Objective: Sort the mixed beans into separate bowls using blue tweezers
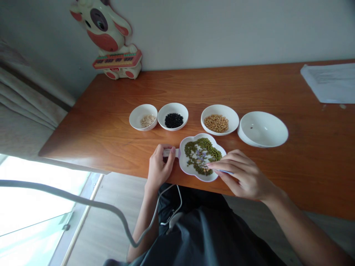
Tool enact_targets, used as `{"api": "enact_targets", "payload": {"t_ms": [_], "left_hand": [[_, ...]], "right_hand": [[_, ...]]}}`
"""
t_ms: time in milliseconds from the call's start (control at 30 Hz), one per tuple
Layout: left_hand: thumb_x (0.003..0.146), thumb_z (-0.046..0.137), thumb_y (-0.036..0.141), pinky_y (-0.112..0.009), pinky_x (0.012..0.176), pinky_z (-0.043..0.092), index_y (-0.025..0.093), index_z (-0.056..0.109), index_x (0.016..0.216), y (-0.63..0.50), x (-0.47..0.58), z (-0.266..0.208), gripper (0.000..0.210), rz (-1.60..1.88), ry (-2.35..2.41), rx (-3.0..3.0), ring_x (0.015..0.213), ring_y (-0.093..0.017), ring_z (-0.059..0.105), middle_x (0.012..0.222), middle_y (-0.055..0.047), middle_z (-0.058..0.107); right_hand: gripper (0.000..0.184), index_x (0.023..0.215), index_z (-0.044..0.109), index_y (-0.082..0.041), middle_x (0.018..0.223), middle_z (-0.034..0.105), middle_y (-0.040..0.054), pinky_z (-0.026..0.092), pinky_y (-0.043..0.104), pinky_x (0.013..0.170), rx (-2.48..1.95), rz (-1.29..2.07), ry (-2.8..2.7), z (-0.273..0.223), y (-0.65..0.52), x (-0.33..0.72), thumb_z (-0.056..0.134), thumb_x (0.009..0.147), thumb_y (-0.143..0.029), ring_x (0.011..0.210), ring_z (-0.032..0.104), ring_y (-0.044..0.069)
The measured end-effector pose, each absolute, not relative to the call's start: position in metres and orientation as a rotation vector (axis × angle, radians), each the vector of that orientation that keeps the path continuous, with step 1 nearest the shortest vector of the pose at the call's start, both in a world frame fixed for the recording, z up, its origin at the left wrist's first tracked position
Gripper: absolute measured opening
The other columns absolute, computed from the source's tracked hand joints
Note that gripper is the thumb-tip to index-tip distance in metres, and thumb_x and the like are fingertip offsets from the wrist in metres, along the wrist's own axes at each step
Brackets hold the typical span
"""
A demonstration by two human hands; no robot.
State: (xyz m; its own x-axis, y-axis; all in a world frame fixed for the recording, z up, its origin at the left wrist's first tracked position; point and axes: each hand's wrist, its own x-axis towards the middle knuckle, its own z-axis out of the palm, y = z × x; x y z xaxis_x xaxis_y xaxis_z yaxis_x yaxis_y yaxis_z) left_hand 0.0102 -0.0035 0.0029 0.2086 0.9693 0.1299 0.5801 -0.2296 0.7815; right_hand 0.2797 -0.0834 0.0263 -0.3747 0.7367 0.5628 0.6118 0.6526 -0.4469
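Left hand (160, 168) grips dish handle (176, 152); right hand (245, 175), thin tool (225, 172).

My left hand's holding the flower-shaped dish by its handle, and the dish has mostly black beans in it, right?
Not quite: the head view shows mostly green beans in the flower-shaped dish, not black ones. Your left hand does hold it by its handle.

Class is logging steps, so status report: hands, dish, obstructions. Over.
Left hand: grip closed on handle of flower-shaped dish. Right hand: holds slim tool at green beans, partly blocking view of dish. Four white bowls beyond.
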Motion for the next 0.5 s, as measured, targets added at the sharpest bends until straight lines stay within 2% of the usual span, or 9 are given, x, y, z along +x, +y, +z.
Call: {"api": "enact_targets", "payload": {"t_ms": [133,333,500], "left_hand": [[0.103,0.057,0.039,-0.031,0.08,0.054,0.021,0.063,0.1,-0.0038,0.01,0.0037,0.019,0.855,1.43,1.911,0.087,-0.02,0.071,0.095,-0.006,0.074],[0.103,0.057,0.039,-0.03,0.079,0.053,0.021,0.063,0.1,-0.0044,0.009,0.0028,0.019,0.85,1.426,1.912,0.086,-0.019,0.07,0.094,-0.005,0.073],[0.103,0.057,0.039,-0.03,0.079,0.053,0.021,0.063,0.101,-0.0041,0.0089,0.0017,0.019,0.854,1.431,1.91,0.086,-0.019,0.07,0.093,-0.005,0.073]], "right_hand": [[0.047,0.133,0.065,-0.027,0.109,0.08,0.0021,0.055,0.036,0.08,-1.08,0.193,-2.063,0.0265,-0.0795,0.2788,0.066,0.091,-0.008,0.09,0.071,0.017],[0.041,0.13,0.066,-0.025,0.107,0.081,0.0025,0.054,0.036,0.082,-1.098,0.178,-2.077,0.025,-0.0752,0.2765,0.066,0.092,-0.008,0.091,0.071,0.018],[0.045,0.132,0.066,-0.026,0.111,0.081,0.0014,0.054,0.036,0.081,-1.101,0.195,-2.081,0.0251,-0.0771,0.278,0.066,0.091,-0.008,0.091,0.072,0.017]]}}
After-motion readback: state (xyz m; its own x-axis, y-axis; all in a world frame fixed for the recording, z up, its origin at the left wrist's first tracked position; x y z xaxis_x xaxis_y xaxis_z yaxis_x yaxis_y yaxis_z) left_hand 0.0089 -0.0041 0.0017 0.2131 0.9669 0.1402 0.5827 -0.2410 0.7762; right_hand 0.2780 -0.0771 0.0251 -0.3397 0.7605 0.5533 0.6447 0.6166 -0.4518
